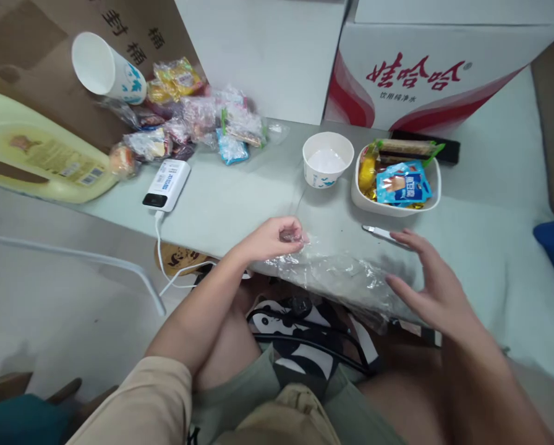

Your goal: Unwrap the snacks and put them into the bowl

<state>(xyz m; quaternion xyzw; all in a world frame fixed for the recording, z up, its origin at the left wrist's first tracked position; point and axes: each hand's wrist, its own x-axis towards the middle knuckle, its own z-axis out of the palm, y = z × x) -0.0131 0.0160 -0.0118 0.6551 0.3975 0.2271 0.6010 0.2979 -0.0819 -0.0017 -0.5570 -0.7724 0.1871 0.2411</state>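
Observation:
A clear plastic bag [337, 272] lies crumpled along the near edge of the grey table [240, 198]. My left hand [272, 238] is closed, pinching the bag's left end. My right hand [425, 278] hovers open over the bag's right end, fingers spread. Just beyond its fingertips lies a small silver tool [379, 232]. Behind it stand a white bowl [437, 185] of wrapped snacks and an empty white paper cup [328, 158].
A pile of wrapped snacks [193, 120] sits at the back left, with a tipped paper cup [107, 69], a white power bank [166, 183] with a cable, and a yellow jug [36, 151]. Cardboard boxes [434, 68] stand behind. A panda-print bag [305, 340] is under the table.

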